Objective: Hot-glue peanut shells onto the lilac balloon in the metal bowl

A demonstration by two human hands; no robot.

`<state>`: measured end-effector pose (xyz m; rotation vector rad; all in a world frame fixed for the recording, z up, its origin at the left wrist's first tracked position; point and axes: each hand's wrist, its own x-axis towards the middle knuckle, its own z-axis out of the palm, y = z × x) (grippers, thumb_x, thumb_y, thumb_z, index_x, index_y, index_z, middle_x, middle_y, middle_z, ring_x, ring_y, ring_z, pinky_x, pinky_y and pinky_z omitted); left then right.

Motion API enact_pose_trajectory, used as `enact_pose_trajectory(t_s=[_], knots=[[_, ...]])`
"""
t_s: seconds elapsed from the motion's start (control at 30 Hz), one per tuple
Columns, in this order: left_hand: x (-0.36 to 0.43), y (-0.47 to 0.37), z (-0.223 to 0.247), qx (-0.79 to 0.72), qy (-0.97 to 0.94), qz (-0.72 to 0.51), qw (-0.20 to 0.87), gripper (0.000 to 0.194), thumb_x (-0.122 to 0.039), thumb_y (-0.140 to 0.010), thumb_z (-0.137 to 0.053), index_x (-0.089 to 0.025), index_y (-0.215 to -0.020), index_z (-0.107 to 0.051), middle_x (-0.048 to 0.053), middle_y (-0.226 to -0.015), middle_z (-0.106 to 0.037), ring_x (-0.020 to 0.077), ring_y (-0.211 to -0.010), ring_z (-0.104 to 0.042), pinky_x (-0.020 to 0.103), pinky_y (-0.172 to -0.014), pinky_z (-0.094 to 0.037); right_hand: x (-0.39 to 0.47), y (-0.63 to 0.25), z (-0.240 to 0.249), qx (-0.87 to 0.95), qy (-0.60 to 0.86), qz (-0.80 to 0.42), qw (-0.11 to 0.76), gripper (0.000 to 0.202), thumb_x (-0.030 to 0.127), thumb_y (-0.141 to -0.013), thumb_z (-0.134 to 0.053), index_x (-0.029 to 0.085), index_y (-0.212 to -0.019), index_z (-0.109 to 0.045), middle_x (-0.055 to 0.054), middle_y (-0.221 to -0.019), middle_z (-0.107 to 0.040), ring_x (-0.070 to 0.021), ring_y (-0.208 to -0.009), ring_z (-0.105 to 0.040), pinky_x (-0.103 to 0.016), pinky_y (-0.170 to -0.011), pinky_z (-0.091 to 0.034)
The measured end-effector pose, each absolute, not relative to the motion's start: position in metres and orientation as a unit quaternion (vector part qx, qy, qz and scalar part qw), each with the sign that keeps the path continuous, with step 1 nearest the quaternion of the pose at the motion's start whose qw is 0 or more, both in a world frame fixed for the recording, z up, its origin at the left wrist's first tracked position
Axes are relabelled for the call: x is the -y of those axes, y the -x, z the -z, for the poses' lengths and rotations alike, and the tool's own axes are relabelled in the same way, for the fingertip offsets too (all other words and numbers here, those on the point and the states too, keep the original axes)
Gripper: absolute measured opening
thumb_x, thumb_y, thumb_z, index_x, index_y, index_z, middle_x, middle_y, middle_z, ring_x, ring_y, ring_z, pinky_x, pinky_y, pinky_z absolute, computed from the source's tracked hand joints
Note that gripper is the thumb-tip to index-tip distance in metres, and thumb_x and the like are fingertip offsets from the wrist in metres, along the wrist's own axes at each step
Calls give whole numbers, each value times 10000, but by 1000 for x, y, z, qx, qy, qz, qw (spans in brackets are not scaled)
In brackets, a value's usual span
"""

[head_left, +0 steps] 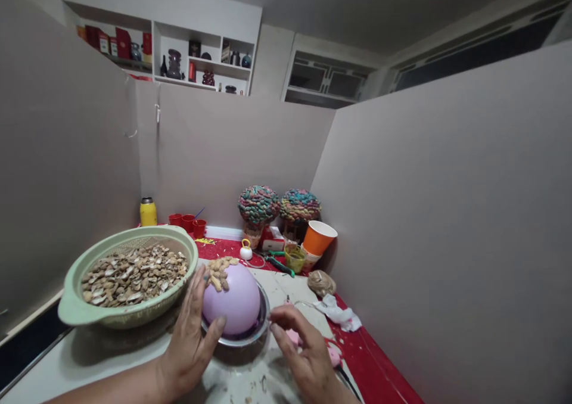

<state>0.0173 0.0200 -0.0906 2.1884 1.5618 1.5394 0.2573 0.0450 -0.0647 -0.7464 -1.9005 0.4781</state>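
A lilac balloon (235,305) rests in a round metal bowl (263,320), with a patch of peanut shells (218,271) on its upper left. My left hand (190,332) lies along the balloon's left side, fingers stretched out and thumb apart near its front. By the bowl's right rim is my right hand (304,350), its fingers bent and the thumb and index tips slightly apart; I see nothing held between them. A pink tool with a black cord (334,356) lies partly hidden behind this hand. Left of the bowl stands a green colander (71,308) full of peanut shells (134,276).
Two colourful shell-covered tree models (259,204) stand at the back beside orange and white paper cups (319,237). Green-handled pliers (280,266), a twine ball (322,283) and crumpled tissue (338,313) lie nearer. A yellow bottle (148,212) and red cups (187,222) are back left. Grey panels (232,148) enclose the table.
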Motion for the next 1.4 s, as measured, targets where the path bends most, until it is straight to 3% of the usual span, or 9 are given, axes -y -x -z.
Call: enact_pose_trajectory(t_s=[0.17, 0.3, 0.5, 0.73, 0.87, 1.0, 1.1, 1.4], knots=[[-29, -18, 99, -535, -696, -478, 19, 744, -332, -983, -422, -375, -1527, 82, 136, -1623, -176, 356, -1474, -193, 666, -1118, -252, -77, -260, 40, 784, 348, -248, 451, 342, 462, -946, -521, 268, -1224, -565, -81, -1165, -649, -243, -1013, -626, -377, -890, -507], [-33, -19, 105, -554, -681, -478, 18, 764, -372, -975, -433, -396, -1521, 100, 123, -1626, -193, 364, -1464, -224, 671, -1108, -269, -114, -246, 36, 767, 369, -307, 425, 520, 585, -915, -503, 278, -1334, -516, -103, -1379, -564, -301, -1267, -515, -469, -1029, -434], [-32, -22, 110, -583, -669, -459, 41, 755, -395, -985, -407, -370, -1524, 122, 142, -1614, -237, 336, -1452, -274, 641, -1108, -303, -154, -222, 50, 772, 367, -369, 364, 743, 762, -882, -329, 281, -1435, -450, -126, -1441, -524, -325, -1326, -474, -553, -1075, -369], [-36, -21, 114, -573, -676, -462, 35, 712, -390, -990, -399, -355, -1543, 47, 117, -1591, -314, 326, -1436, -317, 585, -1114, -334, -151, -212, 52, 789, 339, -383, 340, 706, 709, -906, -374, 267, -1454, -429, -101, -1513, -437, -298, -1421, -337, -523, -1168, -216], [-41, -19, 113, -559, -679, -473, 55, 671, -397, -998, -374, -327, -1553, -3, 96, -1616, -257, 301, -1462, -259, 553, -1149, -276, -139, -211, 60, 776, 337, -371, 382, 719, 666, -919, -405, 274, -1511, -284, -95, -1539, -386, -289, -1415, -338, -499, -1161, -245], [-47, -15, 111, -547, -688, -469, 84, 647, -382, -1005, -371, -303, -1557, -44, 77, -1631, -214, 285, -1481, -192, 520, -1168, -237, -127, -214, 64, 768, 332, -337, 431, 712, 595, -919, -490, 277, -1509, -252, -110, -1440, -483, -289, -1324, -445, -491, -1110, -333], [-50, -12, 109, -543, -690, -467, 103, 645, -387, -999, -394, -294, -1557, -83, 73, -1622, -237, 280, -1469, -231, 499, -1162, -262, -122, -217, 66, 783, 316, -290, 451, 672, 527, -928, -522, 281, -1499, -266, -106, -1364, -536, -290, -1258, -499, -486, -1066, -387], [-51, -7, 111, -521, -704, -473, 91, 748, -415, -943, -508, -270, -1558, -109, 103, -1610, -262, 312, -1445, -294, 505, -1146, -305, -117, -228, 81, 814, 297, -231, 443, 696, 468, -919, -556, 295, -1511, -234, -108, -1439, -456, -326, -1291, -455, -536, -1072, -377]])
